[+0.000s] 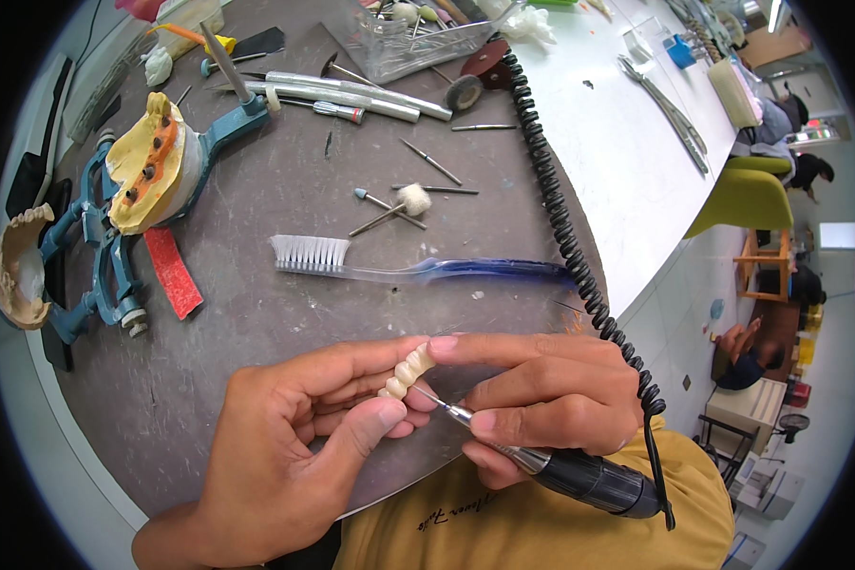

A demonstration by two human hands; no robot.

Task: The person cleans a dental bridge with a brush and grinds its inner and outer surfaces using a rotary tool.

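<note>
Bridge (407, 370): being kept off the casts, over the near middle of the table (484, 223); showing several joined tooth shapes already formed.
Left hand (299, 437): clamping on the bridge, pinching between thumb and fingers.
Right hand (556, 399): closing around the handpiece (594, 480) like a pen, index finger resting on the bridge's far end; nearly meeting the left.
Bur (432, 396): pointing at the bridge's near right side, touching or just beside, cannot tell which; cannot tell whether spinning.
Bridge work: seemingly going on, overall shape being there, detail work probably remaining; amount left not showing.
Socketed cast (145, 152): standing left in the blue frame (230, 125), displaying dark sockets in an orange section, bearing no bridge.
Toothed cast (19, 271): hanging at the frame's left end.
Tray (427, 62): lying at the far edge, clear, holding jumbled rotary tips and sticks, partly running out of view.
Clear box (641, 38): standing far right, not revealing any contents.
Toothbrush (418, 273): lying across the middle, beyond the hands.
</note>
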